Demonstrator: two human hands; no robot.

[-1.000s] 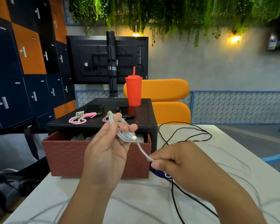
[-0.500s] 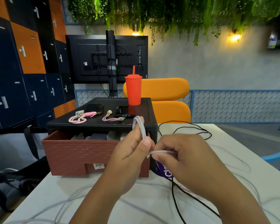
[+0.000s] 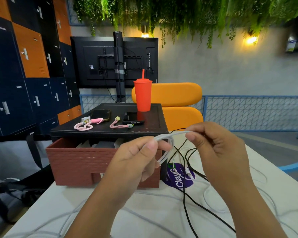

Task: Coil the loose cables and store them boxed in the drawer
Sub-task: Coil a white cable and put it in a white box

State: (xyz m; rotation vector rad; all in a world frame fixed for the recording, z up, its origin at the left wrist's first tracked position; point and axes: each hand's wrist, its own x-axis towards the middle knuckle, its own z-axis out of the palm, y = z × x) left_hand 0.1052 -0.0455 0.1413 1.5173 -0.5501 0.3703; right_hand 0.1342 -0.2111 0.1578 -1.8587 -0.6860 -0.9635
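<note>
Brown drawer (image 3: 86, 162) open, pale items (image 3: 102, 144) inside | left hand (image 3: 136, 162) and right hand (image 3: 218, 148) pinch white cable (image 3: 170, 134) loop

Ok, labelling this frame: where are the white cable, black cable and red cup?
white cable (image 3: 170, 134), head view, top of loop
black cable (image 3: 184, 198), head view, strand on table
red cup (image 3: 143, 97), head view, side

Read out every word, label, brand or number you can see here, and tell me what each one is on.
"Clay", then a letter or two partly hidden by cables: purple round sticker on the white table.
Small white print beside it on the sticker: too small to read.
Tag on the pink strap: blurred.
White label on the monitor's back: too small.
Wall poster, top right: blurred.
</note>
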